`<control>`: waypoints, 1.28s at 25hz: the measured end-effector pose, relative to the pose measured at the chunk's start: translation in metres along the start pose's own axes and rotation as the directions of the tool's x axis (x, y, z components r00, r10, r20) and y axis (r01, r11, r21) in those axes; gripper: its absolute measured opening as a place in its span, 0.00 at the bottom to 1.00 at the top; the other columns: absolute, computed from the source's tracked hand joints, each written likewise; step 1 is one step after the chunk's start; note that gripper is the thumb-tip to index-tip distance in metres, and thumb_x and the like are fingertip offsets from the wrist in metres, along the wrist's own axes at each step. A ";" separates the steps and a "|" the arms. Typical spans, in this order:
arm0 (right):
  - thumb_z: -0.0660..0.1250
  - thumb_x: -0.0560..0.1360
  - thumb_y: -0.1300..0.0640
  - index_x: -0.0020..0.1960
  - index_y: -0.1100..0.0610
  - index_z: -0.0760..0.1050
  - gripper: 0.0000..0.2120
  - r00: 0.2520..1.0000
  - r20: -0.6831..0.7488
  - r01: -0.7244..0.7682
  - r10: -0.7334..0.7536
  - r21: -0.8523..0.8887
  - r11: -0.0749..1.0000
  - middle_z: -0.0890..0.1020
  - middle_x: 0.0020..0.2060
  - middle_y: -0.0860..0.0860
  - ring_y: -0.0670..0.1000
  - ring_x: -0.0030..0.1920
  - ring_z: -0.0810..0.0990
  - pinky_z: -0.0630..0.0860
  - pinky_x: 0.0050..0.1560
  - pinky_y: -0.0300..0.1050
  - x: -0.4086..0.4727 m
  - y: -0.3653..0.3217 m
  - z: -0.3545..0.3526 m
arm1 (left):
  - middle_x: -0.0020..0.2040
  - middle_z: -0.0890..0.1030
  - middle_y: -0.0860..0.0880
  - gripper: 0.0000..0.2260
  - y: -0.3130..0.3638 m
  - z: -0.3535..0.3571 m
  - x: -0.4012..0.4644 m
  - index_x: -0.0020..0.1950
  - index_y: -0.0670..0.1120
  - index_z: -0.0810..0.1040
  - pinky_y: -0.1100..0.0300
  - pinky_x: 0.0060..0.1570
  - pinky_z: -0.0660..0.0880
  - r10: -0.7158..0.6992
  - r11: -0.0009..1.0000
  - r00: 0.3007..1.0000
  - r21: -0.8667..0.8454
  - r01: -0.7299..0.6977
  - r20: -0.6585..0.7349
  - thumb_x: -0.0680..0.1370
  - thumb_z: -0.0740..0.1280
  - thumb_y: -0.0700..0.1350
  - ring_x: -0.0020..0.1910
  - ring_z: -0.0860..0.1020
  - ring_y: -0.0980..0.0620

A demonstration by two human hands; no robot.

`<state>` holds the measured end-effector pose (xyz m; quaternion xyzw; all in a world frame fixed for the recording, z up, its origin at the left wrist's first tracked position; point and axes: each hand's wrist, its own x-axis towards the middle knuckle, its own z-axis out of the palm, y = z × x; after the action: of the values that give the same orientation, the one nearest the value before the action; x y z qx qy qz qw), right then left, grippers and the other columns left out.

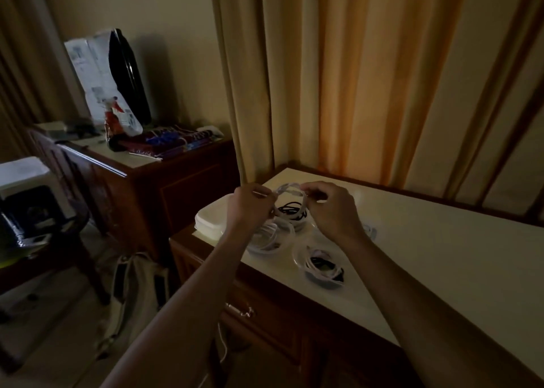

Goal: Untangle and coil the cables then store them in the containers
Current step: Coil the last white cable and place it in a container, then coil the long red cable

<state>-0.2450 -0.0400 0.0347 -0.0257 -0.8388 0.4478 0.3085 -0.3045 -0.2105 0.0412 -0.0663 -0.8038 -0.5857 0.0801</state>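
Both of my hands are raised over the far left corner of the desk [441, 255], and between them I hold a white cable [290, 188] wound into a small loop. My left hand [252, 203] has its fingers curled round the left side of the loop. My right hand [331, 208] pinches the right side between thumb and fingertips, the other fingers bent inward. The coil hangs in the air, clear of the desk top and just above the containers.

Below my hands stand three round clear containers. The far one [297, 225] holds a black cable [290, 209] and sits right under the coil, partly hidden by my fingers. The one under my left wrist [269, 248] holds white cable loops. The nearest one [321, 270], closer to the desk's front edge, holds white and dark cable mixed together; I cannot tell how many cables are in it. A stack of white lids [212, 218] lies at the left edge of the desk, just beside my left hand. Something pale and bluish [371, 231] lies on the desk behind my right wrist, too blurred to make out.

Curtains [338, 78] hang behind the desk. To the left stands a second wooden cabinet [164, 187] with papers and cloth on top. A light bag [132, 293] sits on the floor beside the desk.
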 end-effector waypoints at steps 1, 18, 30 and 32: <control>0.69 0.79 0.62 0.58 0.52 0.85 0.11 1.000 0.002 -0.011 0.011 -0.006 1.000 0.86 0.55 0.48 0.45 0.55 0.83 0.79 0.61 0.41 0.007 0.000 0.010 | 0.39 0.87 0.49 0.07 -0.002 0.000 0.013 0.49 0.47 0.85 0.48 0.44 0.85 0.022 0.999 1.000 0.024 -0.022 -0.018 0.76 0.78 0.48 0.37 0.86 0.51; 0.63 0.78 0.59 0.63 0.57 0.82 0.16 0.927 0.312 0.028 0.208 -0.611 0.791 0.82 0.59 0.61 0.59 0.57 0.80 0.80 0.58 0.52 0.050 0.033 0.065 | 0.69 0.71 0.45 0.14 -0.040 0.030 0.072 0.62 0.47 0.82 0.48 0.67 0.67 0.171 0.399 0.935 0.846 -0.354 0.311 0.83 0.64 0.52 0.68 0.65 0.43; 0.65 0.80 0.59 0.62 0.47 0.78 0.14 0.938 -0.251 -0.312 0.239 -0.312 0.897 0.83 0.39 0.49 0.52 0.36 0.83 0.81 0.41 0.50 -0.054 0.035 -0.134 | 0.52 0.85 0.52 0.11 0.066 0.118 -0.059 0.58 0.57 0.84 0.56 0.46 0.79 0.349 0.790 0.778 0.282 -0.544 0.523 0.82 0.63 0.47 0.48 0.82 0.51; 0.65 0.81 0.57 0.59 0.45 0.80 0.11 0.895 -0.340 -0.400 0.288 -0.327 0.856 0.83 0.36 0.46 0.49 0.34 0.81 0.78 0.37 0.46 -0.092 0.042 -0.181 | 0.47 0.86 0.52 0.10 0.076 0.149 -0.096 0.55 0.57 0.85 0.54 0.45 0.81 0.389 0.821 0.736 0.155 -0.550 0.554 0.82 0.64 0.47 0.43 0.82 0.52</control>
<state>-0.0823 0.0886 0.0312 -0.3001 -0.8402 0.3125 0.3262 -0.2025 -0.0466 0.0476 -0.4048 -0.8336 -0.3748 0.0263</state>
